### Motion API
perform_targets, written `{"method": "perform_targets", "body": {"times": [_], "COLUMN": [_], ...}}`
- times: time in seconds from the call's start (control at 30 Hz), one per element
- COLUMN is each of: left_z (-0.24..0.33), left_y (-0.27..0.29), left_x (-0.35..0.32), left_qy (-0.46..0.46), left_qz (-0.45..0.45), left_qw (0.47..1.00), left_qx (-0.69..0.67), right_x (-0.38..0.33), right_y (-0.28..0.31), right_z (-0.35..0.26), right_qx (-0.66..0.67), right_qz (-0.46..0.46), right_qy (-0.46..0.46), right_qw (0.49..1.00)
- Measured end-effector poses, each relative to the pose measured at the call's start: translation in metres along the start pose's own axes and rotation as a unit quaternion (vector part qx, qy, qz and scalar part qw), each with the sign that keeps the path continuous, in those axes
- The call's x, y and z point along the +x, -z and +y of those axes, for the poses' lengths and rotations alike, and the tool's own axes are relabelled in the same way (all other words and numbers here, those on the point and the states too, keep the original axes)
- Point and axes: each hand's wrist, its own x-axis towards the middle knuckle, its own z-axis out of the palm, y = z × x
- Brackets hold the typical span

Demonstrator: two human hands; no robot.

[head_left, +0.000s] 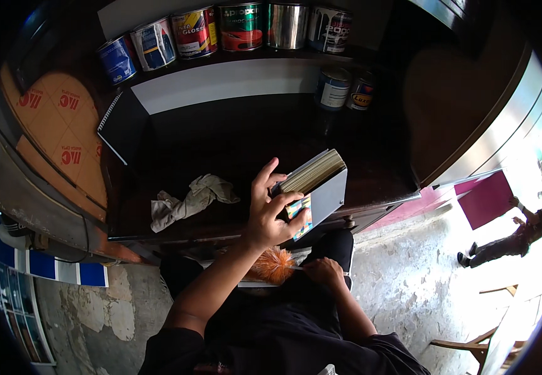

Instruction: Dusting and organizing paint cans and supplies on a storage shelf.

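My left hand [268, 217] grips a thick book [329, 189] by its near left side, with the fingers spread along it. The book has a grey cover, a colourful patch near the thumb and a thick block of yellowish page edges facing up. It is held tilted above the front edge of a dark wooden desk [264, 134]. Low over my lap, my right hand [324, 272] is closed round the handle of a duster [273, 265] with a fluffy orange head. A crumpled grey-beige cloth [203, 192] lies on the desk, left of my left hand.
Several paint cans [241, 28] line the shelf at the back, and two more cans [332, 89] stand on the desk below. A black spiral notebook [124, 128] leans at the left. On the right, a person [521, 231] stands beyond the desk near a magenta panel [485, 199].
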Motion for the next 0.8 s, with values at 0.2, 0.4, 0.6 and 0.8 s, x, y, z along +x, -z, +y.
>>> {"method": "perform_targets", "body": {"times": [0.2, 0.4, 0.6, 0.8], "left_z": [0.009, 0.011, 0.012, 0.039], "left_y": [-0.013, -0.016, -0.021, -0.031], "left_x": [-0.004, 0.001, -0.008, 0.000], "left_qy": [-0.074, -0.097, -0.061, 0.062], "left_qz": [-0.019, -0.048, -0.018, 0.115], "left_qw": [0.997, 0.994, 0.997, 0.990], "left_qx": [-0.015, -0.013, -0.047, -0.061], "right_x": [-0.003, 0.005, 0.006, 0.007], "right_y": [0.011, 0.002, 0.010, 0.012], "right_z": [-0.004, 0.023, 0.007, 0.006], "right_qx": [0.014, 0.070, 0.029, 0.015], "right_qz": [-0.027, -0.048, -0.085, -0.074], "right_qy": [-0.023, 0.058, -0.006, -0.006], "right_qw": [0.999, 0.995, 0.996, 0.997]}}
